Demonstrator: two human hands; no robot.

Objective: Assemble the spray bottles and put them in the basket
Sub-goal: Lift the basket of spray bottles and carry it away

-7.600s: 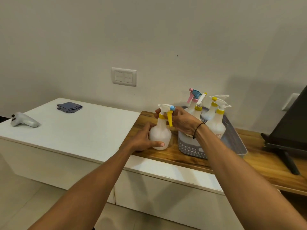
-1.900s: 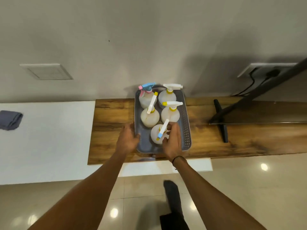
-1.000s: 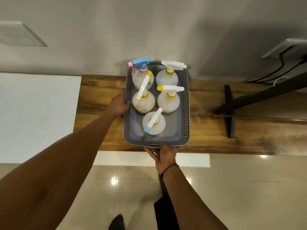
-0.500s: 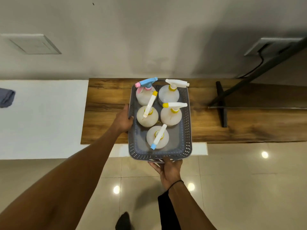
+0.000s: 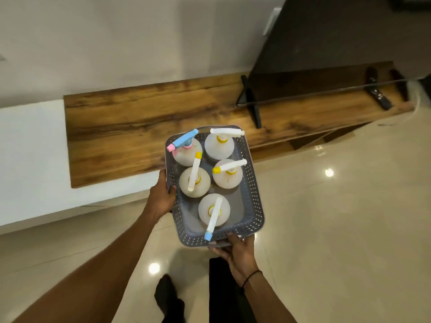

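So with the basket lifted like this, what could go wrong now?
1. The basket is in the air over the floor, held only by the left hand at one side and the right hand at the near end; a slip could drop it.
2. The five bottles stand loose, with free space beside the nearest one; a tilt might topple them.

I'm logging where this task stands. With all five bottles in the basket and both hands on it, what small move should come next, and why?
Probably carry it level to wherever it goes and set it down. The basket is off the wooden shelf, over the floor, with five assembled spray bottles standing loose inside. The left hand holds its side and the right hand its near end, so tilting could topple them.
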